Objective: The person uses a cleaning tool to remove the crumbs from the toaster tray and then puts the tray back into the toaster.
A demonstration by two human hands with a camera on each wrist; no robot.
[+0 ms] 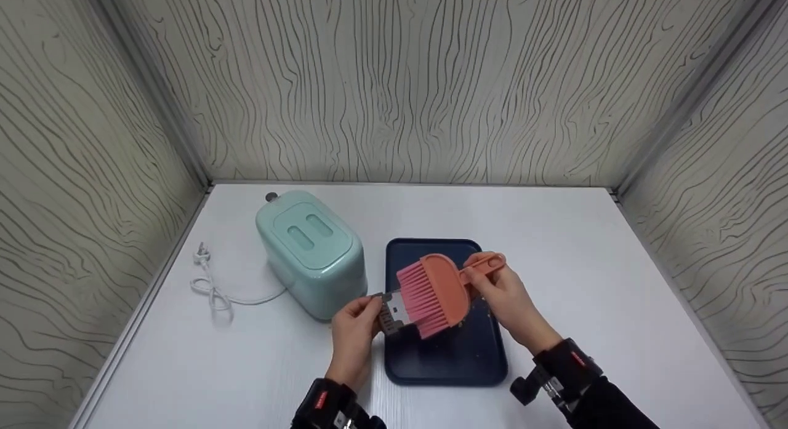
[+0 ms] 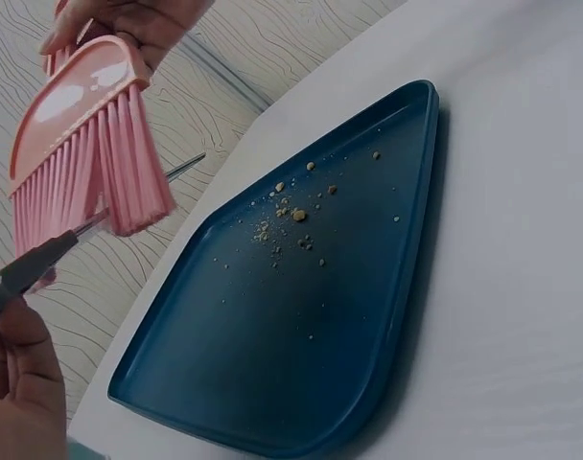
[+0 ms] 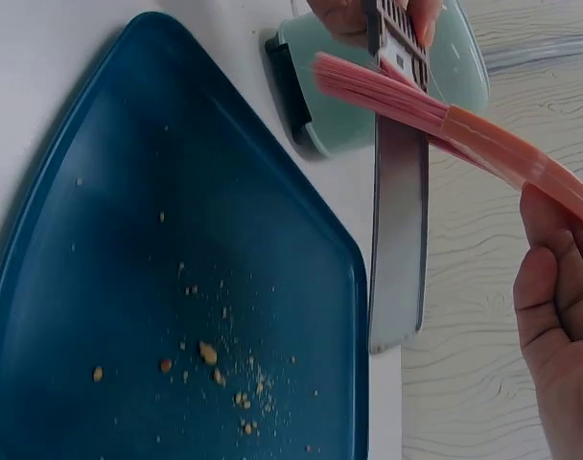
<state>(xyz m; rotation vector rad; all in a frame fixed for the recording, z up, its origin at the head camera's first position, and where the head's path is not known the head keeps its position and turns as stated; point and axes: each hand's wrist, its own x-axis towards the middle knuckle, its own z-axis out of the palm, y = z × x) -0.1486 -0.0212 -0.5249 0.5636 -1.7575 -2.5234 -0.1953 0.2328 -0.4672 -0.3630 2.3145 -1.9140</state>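
— Starting where?
— Pinched in the left hand (image 1: 353,332): a thin metal plate (image 3: 399,240), probably a crumb tray, by the slotted end (image 3: 404,27). Gripped in the right hand (image 1: 503,296), by the handle (image 1: 489,264): a brush (image 1: 448,287), bristles (image 1: 420,303) laid across the plate.
— Whereabouts on the bench (image 1: 585,263)?
— Near the middle, well in from both side edges, above a blue tray (image 1: 443,370) and reaching across that tray's left edge.
— How far along?
— Looks midway through the brushing. Crumbs (image 3: 208,354) already down on the blue tray, in one loose cluster with strays around. Exposed metal apparently almost clean; can't tell about the part under the bristles. Left, as a judgement: any residue there.
— And materials?
— For the plate: flat, dull grey, raised along the long sides. For the brush: a smooth, half-round orange head, pink tufts in a row. For the blue tray: shallow, with a raised rim and rounded corners. For the crumbs: tan, gritty, from specks to small lumps.
— Further out?
— Toward the bench's far left corner, a glossy mint appliance (image 1: 311,255), probably a toaster, rounded, with two oblong grooves on top. By the left edge, a looped white cord (image 1: 246,301) with a plug (image 1: 201,255). Beyond the far edge, a panel (image 1: 394,78) with a woodgrain pattern.
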